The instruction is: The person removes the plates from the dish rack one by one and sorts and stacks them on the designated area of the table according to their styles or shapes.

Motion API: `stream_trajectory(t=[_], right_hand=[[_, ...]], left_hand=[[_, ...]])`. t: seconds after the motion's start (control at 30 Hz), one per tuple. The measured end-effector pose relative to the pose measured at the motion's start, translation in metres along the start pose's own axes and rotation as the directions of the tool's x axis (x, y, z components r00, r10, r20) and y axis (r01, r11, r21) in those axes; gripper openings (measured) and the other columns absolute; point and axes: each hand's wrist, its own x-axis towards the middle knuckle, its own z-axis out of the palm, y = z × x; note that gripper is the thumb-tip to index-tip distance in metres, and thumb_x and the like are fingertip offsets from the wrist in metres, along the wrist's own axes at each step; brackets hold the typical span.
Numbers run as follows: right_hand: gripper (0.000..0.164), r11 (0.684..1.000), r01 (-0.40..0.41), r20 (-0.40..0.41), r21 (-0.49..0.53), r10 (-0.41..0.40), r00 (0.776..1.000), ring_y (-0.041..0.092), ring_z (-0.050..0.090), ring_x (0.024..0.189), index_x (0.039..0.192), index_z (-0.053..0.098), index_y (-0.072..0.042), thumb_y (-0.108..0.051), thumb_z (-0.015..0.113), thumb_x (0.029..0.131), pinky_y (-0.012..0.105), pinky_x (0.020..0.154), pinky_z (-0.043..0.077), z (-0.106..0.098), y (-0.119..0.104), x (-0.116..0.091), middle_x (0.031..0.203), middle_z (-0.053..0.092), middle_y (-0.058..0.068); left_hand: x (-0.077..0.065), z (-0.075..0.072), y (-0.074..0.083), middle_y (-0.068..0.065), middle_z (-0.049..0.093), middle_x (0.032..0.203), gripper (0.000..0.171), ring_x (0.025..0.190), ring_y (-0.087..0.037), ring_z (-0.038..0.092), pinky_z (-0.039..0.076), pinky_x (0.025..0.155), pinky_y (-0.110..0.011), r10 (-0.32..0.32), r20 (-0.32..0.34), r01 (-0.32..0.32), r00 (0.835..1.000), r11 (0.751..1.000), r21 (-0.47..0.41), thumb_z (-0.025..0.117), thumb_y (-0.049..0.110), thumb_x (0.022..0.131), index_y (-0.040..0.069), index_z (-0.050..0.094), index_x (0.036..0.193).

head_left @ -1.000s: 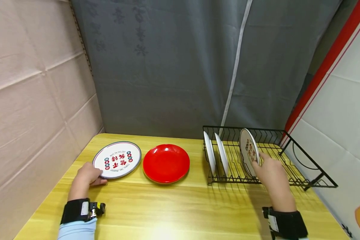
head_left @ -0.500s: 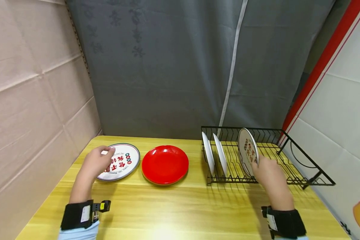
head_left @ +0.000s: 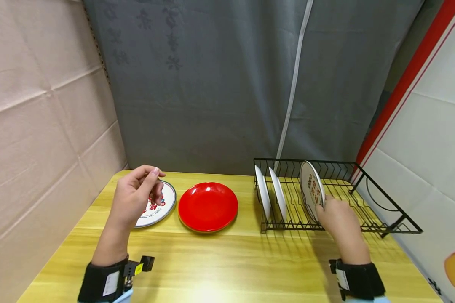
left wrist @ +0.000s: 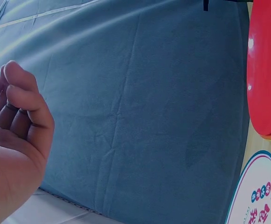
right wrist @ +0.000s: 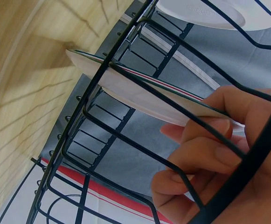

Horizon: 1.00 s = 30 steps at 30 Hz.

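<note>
My right hand pinches the near edge of a white plate with printed lettering. That plate stands upright in the black wire dish rack; in the right wrist view, thumb and fingers grip its rim behind the rack's bars. My left hand hovers above a flat white plate with red lettering and a blue rim, partly covering it in the head view. The left fingers are loosely bent and hold nothing. A glossy red plate lies flat to the right of that lettered plate.
Two white plates, a left one and its neighbour, stand in the rack's left slots. A grey curtain closes off the back of the wooden table. Pale walls flank both sides.
My left hand has let go of the lettered plate's left edge, risen and moved right over it. My right hand keeps its grip on the racked plate, nearly still.
</note>
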Motion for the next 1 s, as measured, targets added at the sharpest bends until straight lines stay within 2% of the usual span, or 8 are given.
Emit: stream_trajectory(t=[0.13, 0.23, 0.4, 0.47, 0.57, 0.77, 0.87, 1.0], right_hand=[[0.050, 1.000, -0.009, 0.010, 0.011, 0.009, 1.000, 0.022, 0.057, 0.057, 0.139, 0.054, 0.016, -0.019, 0.052, 0.103, 0.033, 0.045, 0.043, 0.001, -0.001, 0.000, 0.116, 0.068, 0.044], [0.044, 1.000, 0.002, -0.014, 0.013, -0.002, 1.000, 0.023, 0.055, 0.056, 0.130, 0.059, 0.016, -0.019, 0.049, 0.104, 0.034, 0.044, 0.042, 0.001, 0.000, 0.000, 0.104, 0.070, 0.041], [0.032, 0.999, 0.010, -0.139, -0.048, -0.017, 0.990, 0.031, 0.056, 0.056, 0.104, 0.062, 0.009, -0.019, 0.048, 0.105, 0.039, 0.043, 0.038, 0.002, 0.002, -0.002, 0.085, 0.068, 0.032], [0.030, 0.997, 0.016, -0.206, -0.077, -0.031, 0.978, 0.034, 0.058, 0.056, 0.101, 0.062, 0.008, -0.019, 0.048, 0.104, 0.041, 0.042, 0.038, 0.002, 0.001, -0.002, 0.085, 0.069, 0.034], [0.031, 0.996, 0.031, -0.301, -0.083, -0.055, 0.952, 0.038, 0.061, 0.055, 0.108, 0.065, 0.010, -0.017, 0.051, 0.102, 0.042, 0.040, 0.038, 0.002, -0.001, -0.004, 0.087, 0.071, 0.036], [0.028, 0.994, 0.072, -0.505, -0.084, -0.105, 0.857, 0.050, 0.065, 0.058, 0.114, 0.066, 0.008, -0.013, 0.055, 0.100, 0.049, 0.039, 0.039, -0.005, -0.010, -0.009, 0.090, 0.073, 0.038], [0.027, 0.992, 0.106, -0.601, -0.069, -0.126, 0.789, 0.054, 0.065, 0.059, 0.115, 0.067, 0.007, -0.012, 0.055, 0.099, 0.052, 0.039, 0.036, -0.010, -0.016, -0.012, 0.090, 0.073, 0.038], [0.026, 0.983, 0.176, -0.711, -0.057, -0.164, 0.684, 0.053, 0.063, 0.054, 0.112, 0.069, 0.008, -0.011, 0.055, 0.100, 0.048, 0.037, 0.032, -0.017, -0.023, -0.019, 0.087, 0.074, 0.036]], left_hand=[[0.000, 0.000, -0.003, -0.004, 0.058, 0.067, 0.017, 0.052, -0.021, 0.055, 0.055, 0.052, -0.025, -0.009, -0.008, 0.009, 1.000, 1.000, 0.005, 0.055, 0.010, 0.110, 0.008, 0.069, 0.100], [0.001, 0.000, -0.005, -0.004, 0.058, 0.067, 0.017, 0.052, -0.021, 0.055, 0.055, 0.052, -0.025, -0.015, -0.006, 0.015, 1.000, 1.000, 0.011, 0.055, 0.011, 0.110, 0.008, 0.069, 0.100], [0.002, 0.004, -0.007, -0.004, 0.058, 0.065, 0.018, 0.050, -0.021, 0.054, 0.054, 0.050, -0.025, -0.020, 0.005, 0.020, 1.000, 1.000, -0.018, 0.056, 0.010, 0.110, 0.008, 0.069, 0.099], [0.002, 0.004, -0.008, -0.004, 0.058, 0.064, 0.018, 0.050, -0.021, 0.054, 0.053, 0.049, -0.025, -0.019, 0.010, 0.019, 1.000, 0.999, -0.036, 0.056, 0.009, 0.110, 0.008, 0.070, 0.098], [0.001, 0.004, -0.007, -0.004, 0.058, 0.064, 0.019, 0.050, -0.021, 0.054, 0.053, 0.049, -0.025, -0.019, 0.017, 0.020, 1.000, 0.999, -0.043, 0.055, 0.009, 0.110, 0.008, 0.070, 0.098], [0.000, 0.003, -0.003, -0.004, 0.057, 0.065, 0.019, 0.050, -0.020, 0.055, 0.053, 0.050, -0.024, -0.023, 0.001, 0.023, 1.000, 1.000, -0.021, 0.055, 0.011, 0.110, 0.008, 0.070, 0.099], [0.001, 0.004, -0.003, -0.004, 0.057, 0.065, 0.018, 0.050, -0.020, 0.054, 0.053, 0.049, -0.025, -0.020, -0.003, 0.020, 1.000, 1.000, -0.014, 0.056, 0.011, 0.110, 0.007, 0.070, 0.099], [0.002, 0.004, -0.004, -0.004, 0.058, 0.065, 0.018, 0.050, -0.021, 0.054, 0.053, 0.049, -0.026, -0.016, 0.010, 0.016, 1.000, 1.000, -0.017, 0.056, 0.009, 0.110, 0.007, 0.070, 0.098]])
